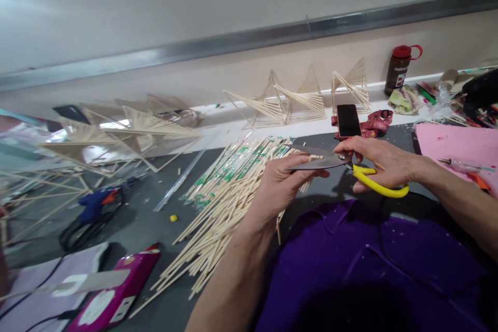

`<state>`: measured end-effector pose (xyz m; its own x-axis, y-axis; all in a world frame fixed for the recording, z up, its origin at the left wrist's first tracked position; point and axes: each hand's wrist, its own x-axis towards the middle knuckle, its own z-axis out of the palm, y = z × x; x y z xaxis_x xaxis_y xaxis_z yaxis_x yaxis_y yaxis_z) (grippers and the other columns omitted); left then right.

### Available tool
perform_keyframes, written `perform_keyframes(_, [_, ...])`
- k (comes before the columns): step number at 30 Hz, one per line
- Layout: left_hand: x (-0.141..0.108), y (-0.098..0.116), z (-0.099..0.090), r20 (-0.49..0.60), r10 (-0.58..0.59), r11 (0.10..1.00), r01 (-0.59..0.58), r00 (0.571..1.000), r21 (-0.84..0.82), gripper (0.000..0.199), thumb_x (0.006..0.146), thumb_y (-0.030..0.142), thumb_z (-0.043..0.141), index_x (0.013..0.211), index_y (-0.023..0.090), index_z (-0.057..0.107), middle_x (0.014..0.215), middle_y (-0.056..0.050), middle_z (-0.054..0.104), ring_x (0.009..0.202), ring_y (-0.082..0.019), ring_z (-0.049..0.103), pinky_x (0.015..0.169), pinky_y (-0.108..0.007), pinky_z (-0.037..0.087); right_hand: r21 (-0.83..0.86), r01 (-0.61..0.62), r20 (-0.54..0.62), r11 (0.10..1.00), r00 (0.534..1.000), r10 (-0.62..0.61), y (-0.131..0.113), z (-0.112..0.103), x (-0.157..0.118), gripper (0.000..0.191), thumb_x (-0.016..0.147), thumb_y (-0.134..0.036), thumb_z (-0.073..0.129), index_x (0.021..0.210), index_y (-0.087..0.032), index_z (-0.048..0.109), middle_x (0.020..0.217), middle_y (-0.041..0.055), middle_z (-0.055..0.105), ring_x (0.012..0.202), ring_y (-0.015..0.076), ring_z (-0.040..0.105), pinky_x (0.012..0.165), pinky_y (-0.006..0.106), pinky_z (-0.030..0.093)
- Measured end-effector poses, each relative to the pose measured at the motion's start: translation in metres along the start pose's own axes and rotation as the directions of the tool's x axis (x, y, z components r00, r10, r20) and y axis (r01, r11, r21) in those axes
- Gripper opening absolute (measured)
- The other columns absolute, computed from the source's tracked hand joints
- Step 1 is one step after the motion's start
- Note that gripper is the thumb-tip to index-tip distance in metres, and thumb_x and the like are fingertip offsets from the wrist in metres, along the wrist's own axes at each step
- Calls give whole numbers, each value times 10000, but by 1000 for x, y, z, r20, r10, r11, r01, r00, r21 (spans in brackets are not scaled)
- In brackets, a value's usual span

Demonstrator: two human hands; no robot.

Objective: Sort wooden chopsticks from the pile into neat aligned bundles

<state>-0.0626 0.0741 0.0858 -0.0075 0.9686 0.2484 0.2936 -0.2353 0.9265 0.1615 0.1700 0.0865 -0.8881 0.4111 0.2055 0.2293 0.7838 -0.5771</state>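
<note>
My right hand is closed on a pair of scissors with yellow handles and long grey blades. The blades are spread and point left, toward my left hand. Pinched in my left hand are a few thin wooden sticks; their pale ends show between the blades, and the rest is hidden by my fingers. Below and beyond that hand lies a big loose pile of wooden sticks. Sticks in clear wrappers with green print lie at its far side.
Stick frame structures stand along the wall, with more at left. A blue glue gun and magenta power strip with cords lie left. A phone, lanyard, bottle and pink sheet are at right.
</note>
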Motion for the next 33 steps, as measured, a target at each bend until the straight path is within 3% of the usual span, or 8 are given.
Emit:
perform_keyframes(19, [-1,-1,-5,68,30,998,-33,997,52,188,838,330,666,736,227,786,721,-31,705,637,-132,590,582,-264,427,40,50,16,998,999,-50,2,0,-3,602,739,-468,731,1230,-209,496,1138,78,596,912,190,560,812,359,479])
perform_keyframes(27, [1,5,0,-4,-55,998,55,999,9,160,779,299,700,666,212,773,669,-41,715,626,-147,609,567,-262,454,51,2,27,999,1000,-4,2,0,-3,623,771,-563,678,1277,-234,527,1147,76,605,935,202,565,809,351,472])
perform_keyframes(33, [6,1,6,-28,-157,984,154,987,-89,146,701,324,749,633,197,771,608,-37,715,593,-159,642,604,-281,524,30,-14,39,999,999,13,7,-1,-3,608,792,-569,663,1296,-250,542,1049,60,612,876,186,560,791,341,463])
